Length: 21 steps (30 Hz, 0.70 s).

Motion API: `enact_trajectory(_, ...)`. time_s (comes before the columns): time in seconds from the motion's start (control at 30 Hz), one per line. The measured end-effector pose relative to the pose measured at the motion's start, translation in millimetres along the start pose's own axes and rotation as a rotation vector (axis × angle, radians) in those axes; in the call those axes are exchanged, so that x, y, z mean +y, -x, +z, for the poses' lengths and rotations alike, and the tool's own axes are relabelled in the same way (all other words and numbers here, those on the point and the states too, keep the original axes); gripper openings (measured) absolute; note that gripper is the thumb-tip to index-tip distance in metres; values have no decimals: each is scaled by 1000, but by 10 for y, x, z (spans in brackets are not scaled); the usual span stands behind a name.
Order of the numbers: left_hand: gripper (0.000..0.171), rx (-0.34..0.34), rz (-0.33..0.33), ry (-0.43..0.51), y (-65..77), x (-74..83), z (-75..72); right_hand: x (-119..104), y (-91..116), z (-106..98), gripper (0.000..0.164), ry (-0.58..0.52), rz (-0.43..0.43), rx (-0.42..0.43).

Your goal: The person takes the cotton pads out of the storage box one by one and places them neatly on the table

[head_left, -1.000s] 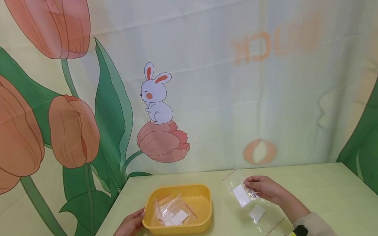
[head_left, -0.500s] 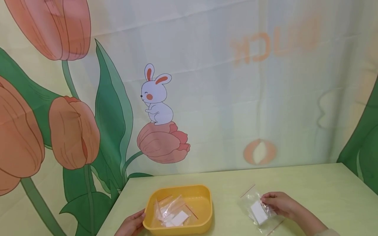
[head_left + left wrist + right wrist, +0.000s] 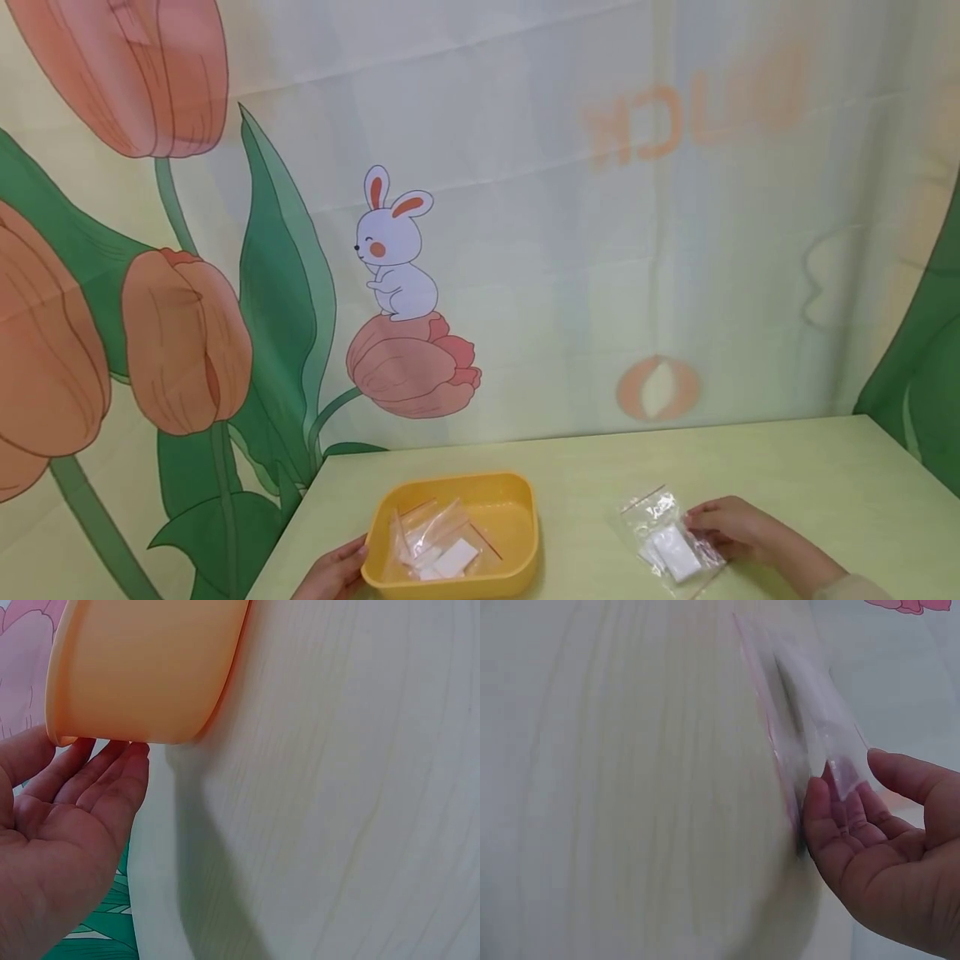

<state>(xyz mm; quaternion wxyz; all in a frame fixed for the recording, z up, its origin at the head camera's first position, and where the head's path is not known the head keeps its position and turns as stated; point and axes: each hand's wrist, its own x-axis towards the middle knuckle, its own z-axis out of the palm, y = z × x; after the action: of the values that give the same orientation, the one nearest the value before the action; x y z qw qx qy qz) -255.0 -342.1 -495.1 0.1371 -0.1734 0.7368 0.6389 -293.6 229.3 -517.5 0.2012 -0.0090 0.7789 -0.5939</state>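
My left hand [image 3: 333, 573] holds the left wall of a yellow plastic tub [image 3: 517, 575]. In the left wrist view its fingertips [image 3: 136, 750] meet the tub's outside, with the thumb up by the rim. To the right, my right hand [image 3: 738, 533] grips the edge of a clear zip-lock bag [image 3: 678, 552] with a white rectangular piece inside. This bag overlaps a second zip-lock bag, mostly hidden below it. In the right wrist view the fingers curl at the edge of the bag [image 3: 817, 712], low over the table, and the thumb is at its other side.
Inside the tub, on its left side, lie several similar zip-lock bags [image 3: 438, 542] with white pieces in them. The pale green table [image 3: 592, 475] ends at a hanging cloth [image 3: 540, 275] printed with tulips and a rabbit.
My right hand has come down and slightly right with its zip-lock bag, from above the table to over the second bag. The left hand and the tub have stayed in place.
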Motion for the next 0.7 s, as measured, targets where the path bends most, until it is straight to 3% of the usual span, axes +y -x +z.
enact_trajectory(0.27,55,1,2,0,9,-12,2,-111,85,-51,37,111,-2,10)
enact_trajectory(0.7,56,-1,-11,12,4,-20,13,-185,86,42,28,347,-14,115)
